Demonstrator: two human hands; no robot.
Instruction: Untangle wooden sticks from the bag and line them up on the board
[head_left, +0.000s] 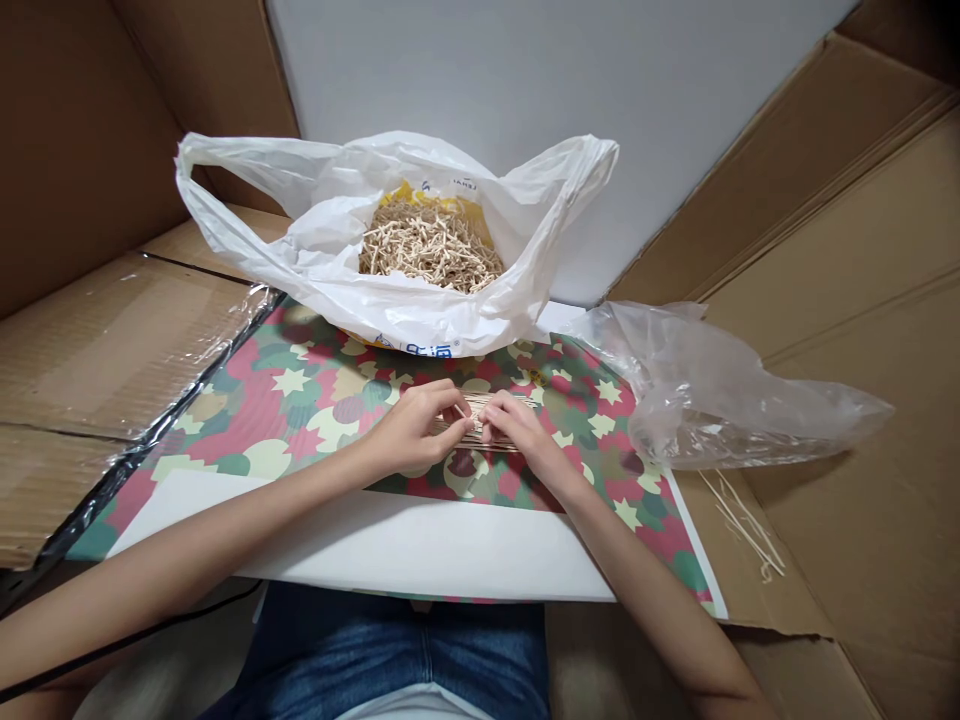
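Observation:
A flat bundle of thin pale strands [504, 446] lies crosswise on the patterned sheet, partly covered by my hands. My left hand [424, 425] is closed in a pinch over the left part of it, with a small pale strand showing at the fingertips. From the right, my right hand [517, 425] also pinches, its fingertips close to those of the left. The exact ends of the strand between them are too small to make out. Just beyond my hands stands a white plastic bag [315, 235], open at the top, holding many short pale twisted pieces [431, 243].
A camouflage-patterned sheet [247, 420] covers the work surface, with a white strip [450, 540] along its front edge. To the right lies a crumpled clear plastic bag [742, 410], and several loose strands [742, 525] rest on cardboard [862, 400]. Cardboard walls flank both sides.

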